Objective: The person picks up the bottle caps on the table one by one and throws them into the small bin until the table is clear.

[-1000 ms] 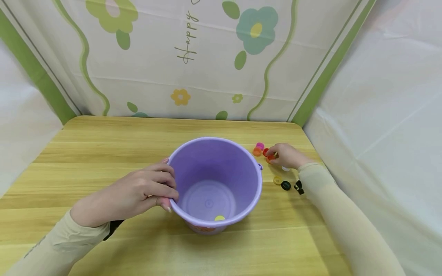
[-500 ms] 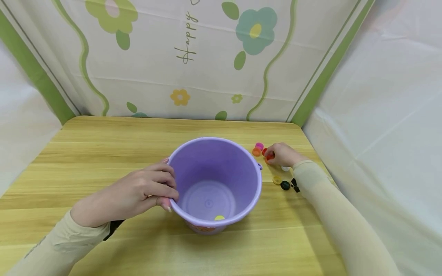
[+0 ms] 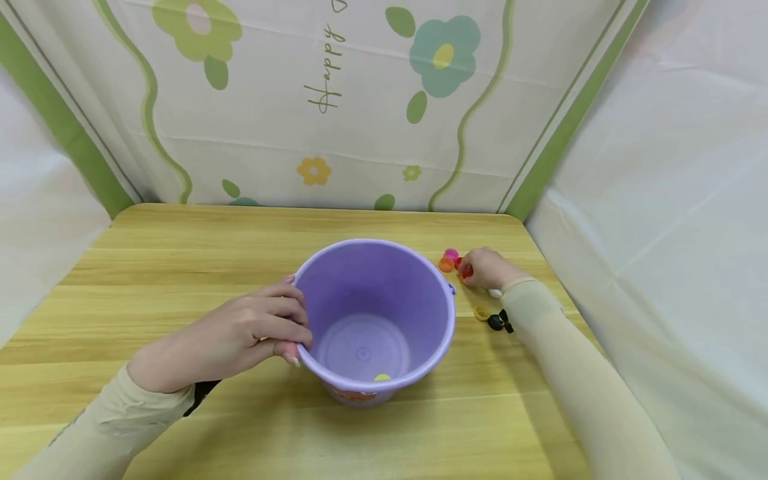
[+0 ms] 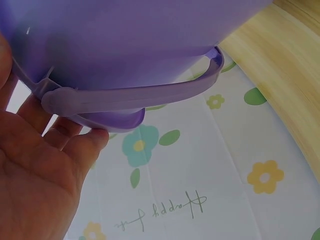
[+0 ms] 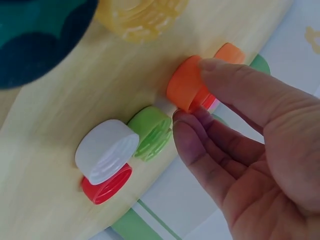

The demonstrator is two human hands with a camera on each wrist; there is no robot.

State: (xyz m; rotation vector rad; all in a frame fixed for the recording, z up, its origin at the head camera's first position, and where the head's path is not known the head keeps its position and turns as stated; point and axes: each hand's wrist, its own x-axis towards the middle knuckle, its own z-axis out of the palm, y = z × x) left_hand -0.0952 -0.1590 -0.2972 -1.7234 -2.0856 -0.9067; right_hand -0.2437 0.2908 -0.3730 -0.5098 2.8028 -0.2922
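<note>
My left hand [image 3: 240,333] grips the left rim of a purple bucket [image 3: 360,287], its fingers over the edge; a yellow piece [image 3: 382,377] lies inside at the bottom. In the left wrist view the bucket's handle [image 4: 135,97] hangs beside my left hand [image 4: 40,165]. At the right of the table, my right hand [image 5: 250,135] pinches an orange bottle cap [image 5: 185,82] between thumb and fingers. Close by lie a white cap [image 5: 106,150], a green cap [image 5: 145,127] and a red cap [image 5: 112,185]. Part of another red cap shows behind the orange one.
A pink cap [image 3: 451,254] and another orange cap [image 3: 446,265] lie between bucket and right hand. Nearer me are a yellow cap [image 3: 481,313] and a dark green cap [image 3: 495,323]. The wooden table [image 3: 180,253] ends at a flower-printed cloth [image 3: 360,120].
My right hand has shifted slightly left and its fingers have closed in around the orange cap. The left hand and the bucket stay where they were.
</note>
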